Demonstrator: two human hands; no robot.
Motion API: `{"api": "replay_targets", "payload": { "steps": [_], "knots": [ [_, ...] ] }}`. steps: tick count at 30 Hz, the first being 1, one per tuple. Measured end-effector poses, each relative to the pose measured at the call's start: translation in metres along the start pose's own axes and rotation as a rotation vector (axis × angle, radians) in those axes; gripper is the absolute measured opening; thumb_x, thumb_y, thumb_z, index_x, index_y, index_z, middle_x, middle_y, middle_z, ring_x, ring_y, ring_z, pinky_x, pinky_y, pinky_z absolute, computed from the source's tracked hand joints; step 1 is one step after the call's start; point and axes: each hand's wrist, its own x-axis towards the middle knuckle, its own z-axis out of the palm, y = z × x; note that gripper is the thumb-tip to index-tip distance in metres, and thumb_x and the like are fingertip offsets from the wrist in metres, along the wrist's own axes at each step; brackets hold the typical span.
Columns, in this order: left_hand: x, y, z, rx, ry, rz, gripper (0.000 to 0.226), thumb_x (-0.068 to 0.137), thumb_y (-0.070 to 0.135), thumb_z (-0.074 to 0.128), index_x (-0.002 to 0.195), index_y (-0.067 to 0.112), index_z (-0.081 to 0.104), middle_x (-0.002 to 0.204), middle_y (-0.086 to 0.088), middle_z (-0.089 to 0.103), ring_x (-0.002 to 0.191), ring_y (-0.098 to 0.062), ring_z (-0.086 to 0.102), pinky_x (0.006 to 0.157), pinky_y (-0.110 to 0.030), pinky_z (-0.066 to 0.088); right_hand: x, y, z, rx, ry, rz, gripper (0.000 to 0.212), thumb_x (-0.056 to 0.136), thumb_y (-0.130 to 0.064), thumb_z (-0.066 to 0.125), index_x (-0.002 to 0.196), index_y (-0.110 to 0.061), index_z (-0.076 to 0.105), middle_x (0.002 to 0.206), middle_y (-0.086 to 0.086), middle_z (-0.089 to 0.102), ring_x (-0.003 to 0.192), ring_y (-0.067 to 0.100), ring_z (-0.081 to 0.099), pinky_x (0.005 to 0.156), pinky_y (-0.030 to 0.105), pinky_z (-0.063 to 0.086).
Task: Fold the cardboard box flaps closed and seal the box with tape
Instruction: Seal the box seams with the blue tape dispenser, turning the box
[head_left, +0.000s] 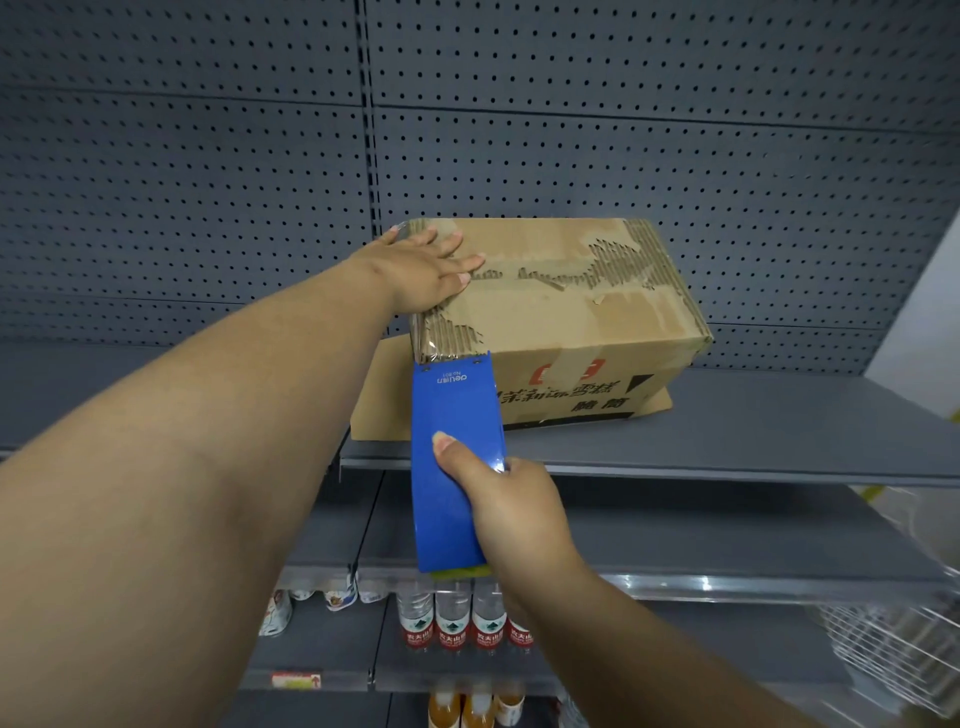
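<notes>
Left hand (423, 273) is pressing flat-fingered on the box (561, 306); right hand (511, 506) is gripping the tape dispenser (454, 457) at the box's near-left corner—pull steadily, keeping tape taut.

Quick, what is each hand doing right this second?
Left hand: open, pressed flat on top of the cardboard box.
Right hand: curled round the blue tape dispenser, gripping it against the box's near edge.

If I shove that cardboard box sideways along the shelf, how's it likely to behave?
The cardboard box would probably slide rather than tip: it lies long and low on the flat shelf. Its top skin is torn to the corrugation, so it may dent under hard pressure. The left hand pressing flat on top suggests it shifts easily, perhaps light.
</notes>
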Motion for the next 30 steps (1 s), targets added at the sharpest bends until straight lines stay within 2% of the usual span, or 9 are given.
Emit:
{"api": "replay_targets", "payload": {
  "steps": [7,11,16,20,22,24,26,28,30],
  "knots": [
    [-0.001,0.000,-0.001,-0.007,-0.005,-0.004,0.046,0.098,0.047,0.009,0.144,0.046,0.003,0.156,0.011,-0.008,0.144,-0.014,-0.009,0.115,-0.043,-0.010,-0.001,0.000,-0.003,0.010,-0.018,0.018,0.026,0.080,-0.041,0.068,0.084,-0.016,0.067,0.089,0.002,0.073,0.083,0.021,0.071,0.071,0.033,0.057],
    [-0.002,0.002,-0.001,0.003,0.001,-0.007,0.046,0.098,0.046,0.009,0.144,0.045,0.004,0.156,0.011,-0.007,0.144,-0.015,-0.009,0.114,-0.044,-0.010,-0.001,0.001,-0.003,0.021,-0.022,0.042,0.024,0.080,-0.041,0.068,0.083,-0.017,0.067,0.092,0.004,0.073,0.086,0.023,0.070,0.080,0.040,0.057],
    [-0.002,0.002,-0.002,0.019,0.004,-0.003,0.046,0.098,0.047,0.008,0.144,0.046,0.003,0.157,0.010,-0.008,0.144,-0.016,-0.009,0.115,-0.046,-0.011,-0.002,0.000,-0.004,0.035,-0.042,0.052,0.024,0.081,-0.040,0.068,0.087,-0.017,0.068,0.094,0.004,0.073,0.088,0.023,0.070,0.082,0.039,0.057],
    [-0.004,0.004,-0.002,0.057,-0.004,-0.015,0.047,0.098,0.046,0.008,0.145,0.042,0.003,0.157,0.008,-0.007,0.144,-0.017,-0.007,0.115,-0.047,-0.011,0.001,-0.003,-0.004,0.020,-0.049,0.071,0.021,0.082,-0.040,0.067,0.081,-0.019,0.067,0.094,0.004,0.073,0.090,0.026,0.069,0.081,0.038,0.056],
    [-0.004,0.007,-0.003,0.109,0.061,0.002,0.049,0.099,0.044,0.011,0.147,0.035,0.010,0.158,0.003,0.003,0.145,-0.020,0.002,0.116,-0.045,-0.005,0.005,-0.004,-0.004,0.018,-0.045,0.078,0.021,0.081,-0.040,0.068,0.080,-0.019,0.067,0.097,0.007,0.073,0.091,0.027,0.070,0.085,0.041,0.056],
    [-0.005,0.013,-0.002,0.159,0.198,0.081,0.047,0.100,0.037,0.024,0.144,0.021,0.029,0.151,-0.004,0.027,0.138,-0.027,0.026,0.115,-0.047,0.019,0.008,-0.005,-0.003,0.019,-0.043,0.090,0.022,0.080,-0.039,0.069,0.079,-0.018,0.067,0.100,0.009,0.073,0.093,0.029,0.070,0.087,0.045,0.056],
    [-0.008,0.021,0.000,0.108,0.301,0.145,0.039,0.099,0.022,0.037,0.137,0.013,0.042,0.140,-0.007,0.042,0.124,-0.030,0.042,0.100,-0.045,0.041,0.011,-0.006,-0.002,0.046,-0.046,0.103,0.020,0.081,-0.038,0.070,0.080,-0.018,0.068,0.100,0.009,0.073,0.094,0.029,0.069,0.089,0.046,0.055],
    [-0.013,0.023,0.003,-0.018,0.314,0.171,0.038,0.099,0.020,0.038,0.136,0.014,0.043,0.140,-0.007,0.044,0.123,-0.028,0.044,0.098,-0.041,0.042,0.011,-0.004,-0.002,0.068,-0.059,0.107,0.019,0.081,-0.038,0.069,0.082,-0.019,0.068,0.099,0.007,0.073,0.093,0.027,0.069,0.089,0.043,0.055],
    [-0.020,0.022,0.001,-0.103,0.208,0.158,0.045,0.100,0.034,0.029,0.144,0.023,0.031,0.151,-0.006,0.031,0.138,-0.025,0.029,0.112,-0.037,0.025,0.012,-0.004,-0.001,0.061,-0.060,0.102,0.019,0.081,-0.039,0.068,0.082,-0.020,0.067,0.097,0.005,0.073,0.091,0.025,0.069,0.085,0.039,0.057]
  ]
}}
